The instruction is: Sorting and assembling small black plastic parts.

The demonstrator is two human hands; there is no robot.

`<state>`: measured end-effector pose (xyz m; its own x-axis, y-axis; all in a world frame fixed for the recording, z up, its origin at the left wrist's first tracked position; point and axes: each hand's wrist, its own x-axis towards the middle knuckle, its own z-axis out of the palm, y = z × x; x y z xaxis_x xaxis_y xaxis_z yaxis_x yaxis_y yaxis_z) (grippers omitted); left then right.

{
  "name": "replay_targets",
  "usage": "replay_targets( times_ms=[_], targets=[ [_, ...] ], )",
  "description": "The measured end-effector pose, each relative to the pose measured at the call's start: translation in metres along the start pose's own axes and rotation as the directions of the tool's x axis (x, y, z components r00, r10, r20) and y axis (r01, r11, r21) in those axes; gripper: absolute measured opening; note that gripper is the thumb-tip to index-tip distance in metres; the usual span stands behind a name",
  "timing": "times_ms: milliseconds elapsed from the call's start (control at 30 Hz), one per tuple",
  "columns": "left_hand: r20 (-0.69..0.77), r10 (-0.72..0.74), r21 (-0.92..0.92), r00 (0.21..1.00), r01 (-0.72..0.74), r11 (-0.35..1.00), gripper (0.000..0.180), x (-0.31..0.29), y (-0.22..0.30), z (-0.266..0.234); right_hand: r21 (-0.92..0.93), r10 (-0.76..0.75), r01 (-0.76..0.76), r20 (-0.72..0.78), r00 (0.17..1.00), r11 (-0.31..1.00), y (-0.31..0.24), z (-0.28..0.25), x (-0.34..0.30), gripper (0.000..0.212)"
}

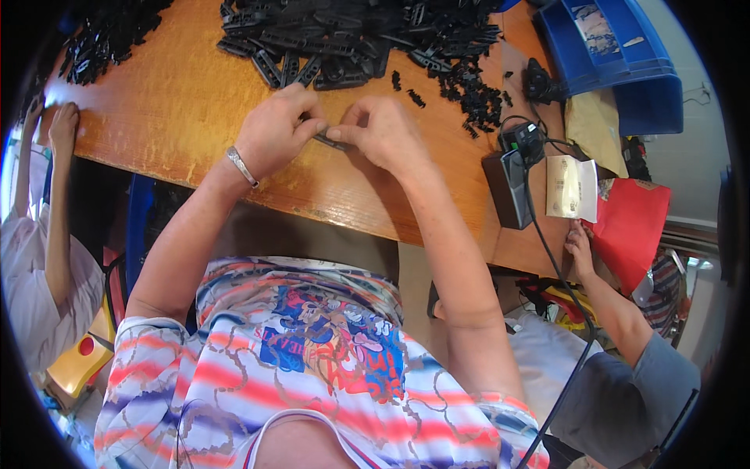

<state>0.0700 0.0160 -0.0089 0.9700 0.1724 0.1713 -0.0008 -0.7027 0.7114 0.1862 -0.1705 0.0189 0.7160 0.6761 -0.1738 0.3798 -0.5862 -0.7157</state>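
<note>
Between my two hands, above the wooden table, is a small dark plastic part (332, 141), mostly covered by my fingers. My left hand (281, 129), with a silver bracelet at the wrist, pinches its left end. At its right end, the thumb and fingertips of my right hand (384, 134) close on it. Just beyond my hands lies a big heap of long black plastic parts (312, 43). Tiny black clips (474, 95) are strewn to the right of that heap, a couple of them lying apart near my right hand.
Another black pile (105, 39) lies far left on the wooden table (180, 94), near a co-worker's hands (64, 129). To the right are a black box (506, 187) with a cable, a small carton (569, 187), blue bins (601, 55), a red sheet (631, 223) and another person's hand (580, 248).
</note>
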Motion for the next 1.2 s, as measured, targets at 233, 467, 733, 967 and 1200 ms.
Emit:
replay_targets(
  times_ms=[233,467,733,967,1200],
  targets=[
    [-0.002,0.018,0.054,1.0,-0.018,0.998,0.009,-0.022,-0.002,-0.009,0.012,-0.145,0.147,-0.116,0.983,0.989,0.022,0.004,-0.02,0.025],
    [-0.284,0.11,0.315,0.952,-0.016,0.949,0.026,-0.013,-0.004,-0.038,-0.454,-0.236,-0.02,-0.501,0.833,0.891,0.057,-0.035,-0.003,0.023],
    [-0.201,0.321,0.554,0.926,-0.162,0.816,0.031,0.016,-0.054,-0.052,-0.335,-0.097,0.002,-0.268,0.959,0.942,0.051,-0.036,-0.004,0.018],
    [-0.05,0.19,0.193,0.981,-0.177,0.965,0.012,-0.013,-0.036,-0.049,-0.067,-0.252,0.244,-0.167,0.953,0.967,0.018,-0.008,-0.03,0.015],
    [0.109,0.081,-0.068,0.991,-0.074,0.995,0.019,-0.007,-0.037,-0.039,-0.073,-0.454,0.449,-0.197,0.869,0.891,0.003,0.028,-0.026,0.014]
  ],
)
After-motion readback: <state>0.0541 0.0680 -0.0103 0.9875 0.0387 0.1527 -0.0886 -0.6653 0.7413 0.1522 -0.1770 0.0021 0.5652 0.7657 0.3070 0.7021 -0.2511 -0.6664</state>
